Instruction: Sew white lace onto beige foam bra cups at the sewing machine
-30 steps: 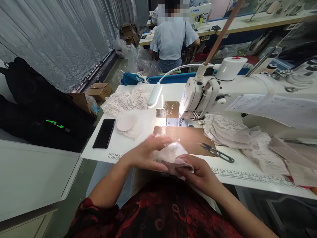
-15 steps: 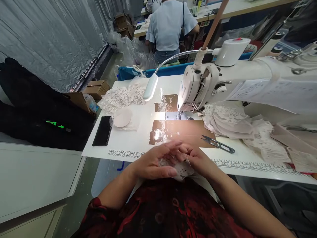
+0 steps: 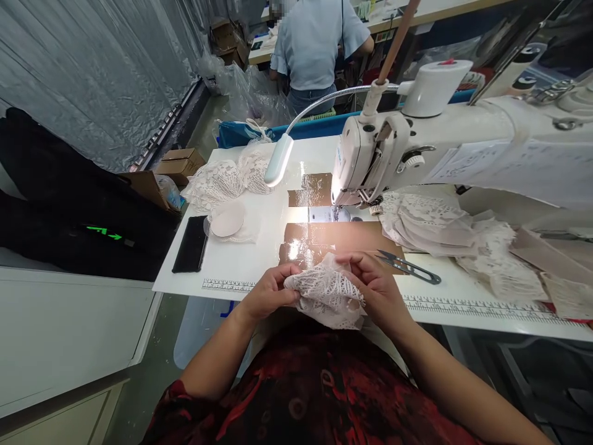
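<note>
A crumpled piece of white lace fabric (image 3: 327, 290) is stretched between my two hands at the table's front edge, just above my lap. My left hand (image 3: 272, 290) pinches its left side between thumb and fingers. At the upper right of the lace, my right hand (image 3: 373, 284) is closed on it. Close to my right hand lie black thread snips (image 3: 410, 267), on the table. Behind the lace, brown tape or sheet (image 3: 343, 238) covers the table in front of the sewing machine needle area.
The sewing machine (image 3: 370, 154) stands at back right, with a lamp (image 3: 279, 161) beside its head. Stacked lace pieces (image 3: 426, 219) lie right. At left are lace cups (image 3: 217, 185), a beige round pad (image 3: 227, 219) and a black phone (image 3: 191, 244). A person (image 3: 315, 49) sits beyond.
My hands, earlier close together over the lace and mostly covering it, have moved apart. The lace is now spread and raised between them.
</note>
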Available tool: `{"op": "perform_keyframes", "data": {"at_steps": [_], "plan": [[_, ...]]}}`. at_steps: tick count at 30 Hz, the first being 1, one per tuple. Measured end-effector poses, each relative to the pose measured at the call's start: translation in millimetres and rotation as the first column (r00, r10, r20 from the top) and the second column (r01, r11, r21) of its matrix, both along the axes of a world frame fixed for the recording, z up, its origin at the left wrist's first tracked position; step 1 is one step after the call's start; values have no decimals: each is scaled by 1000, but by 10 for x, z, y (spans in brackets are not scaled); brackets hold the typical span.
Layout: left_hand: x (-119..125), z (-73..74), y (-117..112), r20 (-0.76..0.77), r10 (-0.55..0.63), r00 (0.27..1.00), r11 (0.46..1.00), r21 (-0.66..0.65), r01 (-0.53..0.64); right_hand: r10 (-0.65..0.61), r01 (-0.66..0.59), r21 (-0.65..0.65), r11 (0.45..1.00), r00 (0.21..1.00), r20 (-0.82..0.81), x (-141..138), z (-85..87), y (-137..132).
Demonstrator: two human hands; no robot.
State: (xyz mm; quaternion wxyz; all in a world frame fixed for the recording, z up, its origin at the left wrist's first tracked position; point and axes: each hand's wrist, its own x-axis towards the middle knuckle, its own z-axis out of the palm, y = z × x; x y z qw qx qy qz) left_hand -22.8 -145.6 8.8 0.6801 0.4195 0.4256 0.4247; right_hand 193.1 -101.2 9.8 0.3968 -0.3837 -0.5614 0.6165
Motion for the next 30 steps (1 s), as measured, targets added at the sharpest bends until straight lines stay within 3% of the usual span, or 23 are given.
{"op": "perform_keyframes", "data": {"at_steps": [6,8,11,14,17,20,24,27,30], "plan": [[79,-19,-11,8,146,989,988,47,-146,141,-166,177,970,979,145,53,32,38],[102,-30,1,53,213,976,976,24,-215,102,-148,221,964,973,207,45,97,29],[135,-27,26,150,382,912,923,-106,-369,-32,-10,229,973,983,180,45,173,17],[198,21,22,287,365,886,920,-255,-296,-107,64,273,960,984,146,35,197,20],[341,72,-5,364,220,905,958,-255,-131,-39,-24,345,938,984,173,-27,192,21],[518,46,-8,313,266,912,950,-248,-192,13,-72,346,936,985,170,-89,158,6],[569,-89,-9,242,349,905,916,-293,-275,-160,157,148,976,987,13,-37,57,9],[381,-126,-37,128,279,952,952,-166,-257,-245,252,34,967,960,-134,65,14,50],[113,-5,-33,-82,313,946,935,199,-292,-135,139,40,989,987,-89,121,76,78]]}}
